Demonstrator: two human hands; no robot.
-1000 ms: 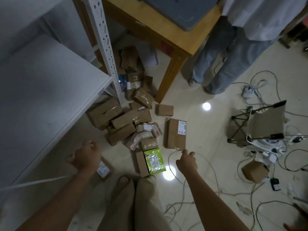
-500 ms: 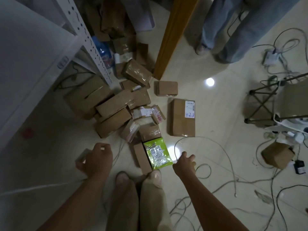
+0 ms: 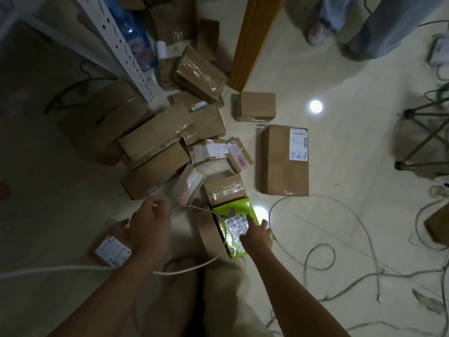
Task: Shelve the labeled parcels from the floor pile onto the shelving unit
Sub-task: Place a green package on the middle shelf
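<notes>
Floor (image 3: 340, 93): pale tile, dim, strewn with cables.
Pile (image 3: 158, 142): brown parcels lay heaped at 11 o'clock, at the foot of the shelf post (image 3: 126, 52).
Green parcel (image 3: 243, 205): flat on the floor at the pile's 6 o'clock edge.
Right hand (image 3: 257, 235): fingers straight, touching the green parcel's label.
Left hand (image 3: 148, 229): at 8 o'clock, fingers curled, holding a small parcel (image 3: 113, 250) with a white label.

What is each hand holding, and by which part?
The left hand seems to pinch the pale cord in its fingers; the right hand only touches the green parcel near its label, with no clear grip.
</notes>
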